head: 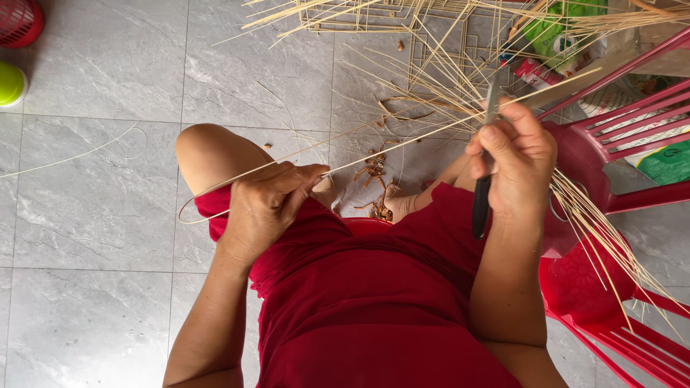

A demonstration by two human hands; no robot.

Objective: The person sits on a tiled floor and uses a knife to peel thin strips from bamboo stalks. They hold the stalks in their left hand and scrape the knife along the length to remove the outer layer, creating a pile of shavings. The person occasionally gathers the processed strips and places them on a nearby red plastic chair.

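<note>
My left hand (269,201) is closed on a long thin bamboo strip (402,141) that runs from a curl by my left knee up and right toward the chair. My right hand (517,162) grips a knife with a black handle (480,208); its grey blade (492,100) points up, close to the strip. Both hands are above my lap, which is covered in red cloth.
A red plastic chair (618,144) stands at the right with a bundle of thin bamboo strips (604,230) leaning on it. More strips and a wire frame (402,29) lie on the grey tiled floor (100,215). Brown shavings (374,172) lie near my feet. A green object (11,82) and a red basket (18,21) sit at the far left.
</note>
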